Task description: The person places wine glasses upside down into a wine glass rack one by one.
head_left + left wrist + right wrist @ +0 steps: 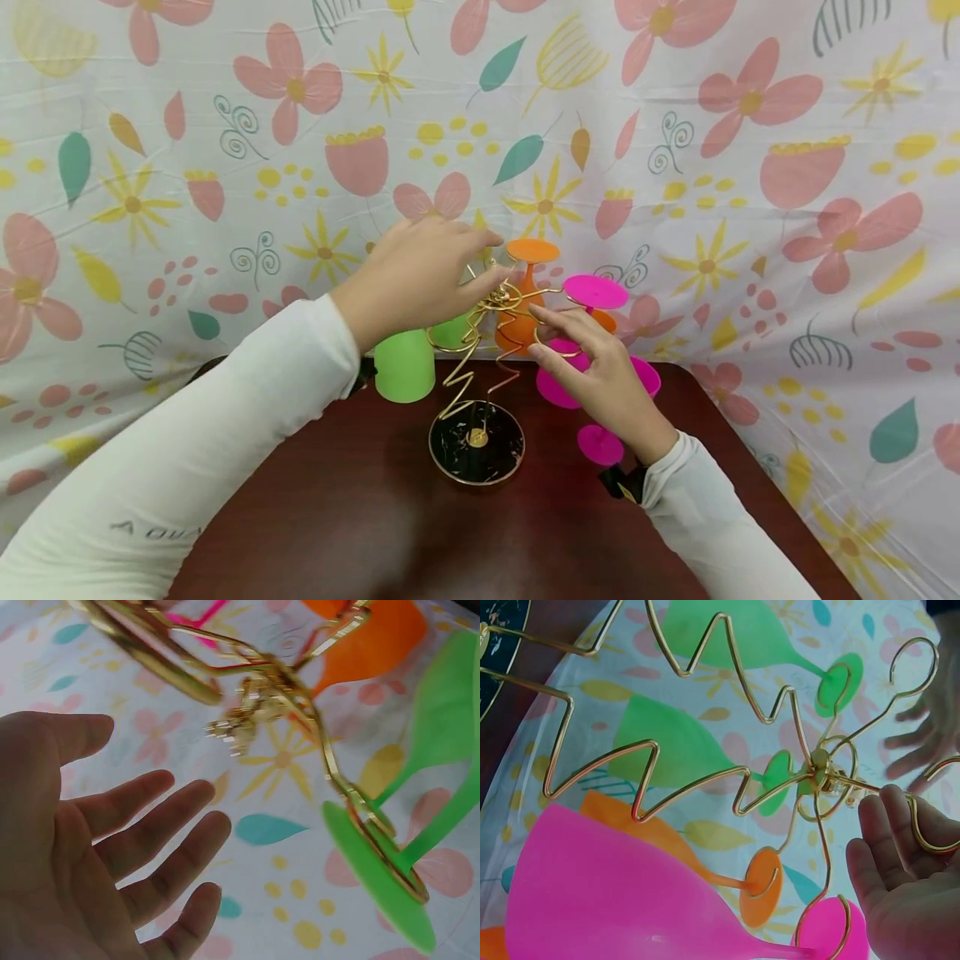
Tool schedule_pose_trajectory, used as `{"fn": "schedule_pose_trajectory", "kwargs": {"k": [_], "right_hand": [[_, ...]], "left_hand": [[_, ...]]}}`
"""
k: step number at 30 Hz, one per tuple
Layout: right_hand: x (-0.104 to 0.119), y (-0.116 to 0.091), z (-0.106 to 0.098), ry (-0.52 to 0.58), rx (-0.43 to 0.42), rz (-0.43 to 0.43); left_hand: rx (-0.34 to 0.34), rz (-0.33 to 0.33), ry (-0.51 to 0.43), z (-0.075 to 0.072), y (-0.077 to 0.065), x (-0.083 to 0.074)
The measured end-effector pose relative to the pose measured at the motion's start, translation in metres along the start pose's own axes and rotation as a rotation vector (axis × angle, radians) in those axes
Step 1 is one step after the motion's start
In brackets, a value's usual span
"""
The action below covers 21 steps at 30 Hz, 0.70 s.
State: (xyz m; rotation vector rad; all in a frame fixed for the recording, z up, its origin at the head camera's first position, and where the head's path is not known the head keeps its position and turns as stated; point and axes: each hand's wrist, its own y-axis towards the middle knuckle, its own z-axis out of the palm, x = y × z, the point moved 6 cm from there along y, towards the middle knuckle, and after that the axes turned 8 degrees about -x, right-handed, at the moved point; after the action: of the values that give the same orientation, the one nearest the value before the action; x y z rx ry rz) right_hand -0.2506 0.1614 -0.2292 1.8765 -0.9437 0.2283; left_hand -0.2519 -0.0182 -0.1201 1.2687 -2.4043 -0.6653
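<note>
A gold wire wine glass rack point(459, 383) with zigzag stems stands on a round black marbled base point(487, 462). From its hooks, stemmed glasses hang upside down: green glasses point(667, 746), an orange glass point(517, 321) and a pink glass point(622, 885). My left hand point(427, 271) hovers at the left of the rack's top, its fingers loosely spread and holding nothing in the left wrist view. My right hand point(607, 379) is at an unoccupied gold hook point(919, 829), which crosses before its fairly straight fingers. Its thumb is hidden in the right wrist view.
A pink foot point(600, 446) shows low beside my right wrist, with a pink bowl edge point(647, 377) behind the hand. The dark brown table point(360, 517) carries the rack near its back edge. A flower-printed cloth point(225, 200) hangs behind.
</note>
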Motion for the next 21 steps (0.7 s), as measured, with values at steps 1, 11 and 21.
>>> {"fn": "schedule_pose_trajectory", "kwargs": {"k": [1, 11, 21], "right_hand": [[0.001, 0.001, 0.0, 0.001, -0.003, -0.004], [-0.002, -0.001, 0.0, 0.019, -0.012, 0.033], [-0.002, -0.005, 0.001, 0.013, -0.014, 0.032]], "left_hand": [[-0.043, 0.0, -0.02, -0.006, -0.006, 0.0], [-0.435, 0.035, -0.375, -0.024, -0.079, 0.006], [-0.534, -0.247, -0.643, 0.063, -0.162, 0.025]]}}
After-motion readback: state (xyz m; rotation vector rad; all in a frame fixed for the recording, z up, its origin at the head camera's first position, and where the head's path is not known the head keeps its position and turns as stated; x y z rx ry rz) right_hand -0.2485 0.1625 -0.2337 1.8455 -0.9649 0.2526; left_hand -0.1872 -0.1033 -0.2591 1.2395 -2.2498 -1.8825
